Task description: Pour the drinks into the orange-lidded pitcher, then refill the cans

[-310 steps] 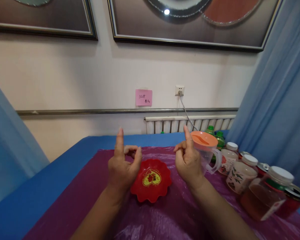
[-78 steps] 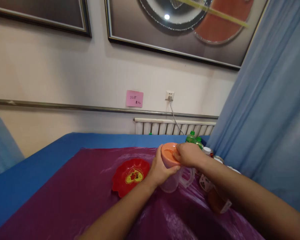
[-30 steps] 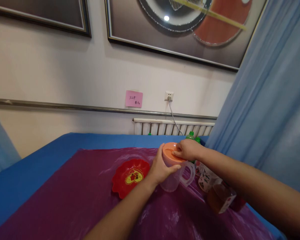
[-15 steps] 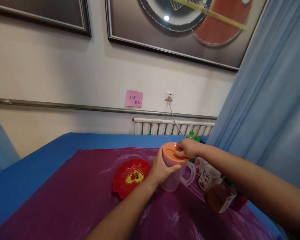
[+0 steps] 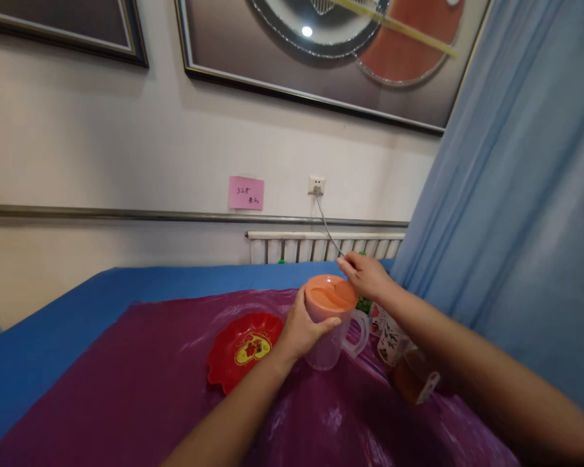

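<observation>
A translucent plastic pitcher (image 5: 325, 347) with a side handle stands upright on the purple sheet. Its orange lid (image 5: 331, 293) sits on top. My left hand (image 5: 299, 327) is wrapped around the pitcher's left side, thumb across the front just below the lid. Just above and behind the lid's right edge is my right hand (image 5: 367, 275), off the lid, fingers loosely bent and nothing visible in them. A red scalloped plate (image 5: 219, 357) with a yellow printed design lies left of the pitcher, partly covered by my left forearm.
Right of the pitcher stand patterned paper cups (image 5: 388, 344) and a bottle of brown liquid (image 5: 411, 376), partly behind my right arm. Green bottles (image 5: 364, 305) are mostly hidden by my right hand. Purple plastic sheeting (image 5: 141, 376) covers the blue table (image 5: 43, 357). A blue curtain (image 5: 516, 227) hangs at right.
My right hand has come off the lid and moved up and back. My left hand still holds the pitcher. The whole view has shifted slightly.
</observation>
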{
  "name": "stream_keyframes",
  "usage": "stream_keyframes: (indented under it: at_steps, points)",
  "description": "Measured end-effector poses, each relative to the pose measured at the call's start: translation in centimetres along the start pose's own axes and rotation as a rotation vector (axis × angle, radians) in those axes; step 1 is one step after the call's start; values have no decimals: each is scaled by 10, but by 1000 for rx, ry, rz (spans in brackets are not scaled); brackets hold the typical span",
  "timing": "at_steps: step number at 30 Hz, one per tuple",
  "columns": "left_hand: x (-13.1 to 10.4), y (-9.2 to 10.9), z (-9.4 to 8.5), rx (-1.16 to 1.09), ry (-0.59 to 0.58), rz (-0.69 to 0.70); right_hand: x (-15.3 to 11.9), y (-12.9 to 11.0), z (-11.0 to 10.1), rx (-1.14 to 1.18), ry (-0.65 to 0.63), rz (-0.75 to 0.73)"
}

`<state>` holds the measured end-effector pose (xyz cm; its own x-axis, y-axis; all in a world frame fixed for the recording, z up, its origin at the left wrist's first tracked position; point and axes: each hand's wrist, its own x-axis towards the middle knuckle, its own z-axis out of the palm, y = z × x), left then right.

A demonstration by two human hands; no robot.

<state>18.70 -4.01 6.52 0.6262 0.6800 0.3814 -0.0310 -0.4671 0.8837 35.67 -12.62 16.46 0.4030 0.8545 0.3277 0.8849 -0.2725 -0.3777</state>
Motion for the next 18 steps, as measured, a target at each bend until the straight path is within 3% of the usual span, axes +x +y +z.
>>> stream_keyframes:
  at_steps: [4, 6, 8, 9, 11, 13, 14, 18]
  points:
    - [5, 3, -20, 63, -145, -11, -65, 13, 36, 170, 309, 185]
    - [13, 13, -34, 205, -98, 38, -92, 20, 63, 418, 453, 267]
    - [28, 31, -45, 370, -64, 235, -107, 24, 87, 714, 478, 294]
    - [37, 42, -47, 443, -112, 355, -109, 24, 97, 828, 475, 292]
    - [58, 62, -43, 588, -395, 507, -107, 23, 111, 955, 437, 274]
    - [76, 75, -32, 737, -700, 560, -99, 20, 119, 1008, 412, 267]
    - [83, 78, -27, 792, -790, 569, -96, 18, 122, 1028, 403, 264]
    - [101, 75, -16, 863, -889, 637, -87, 18, 129, 1049, 434, 261]
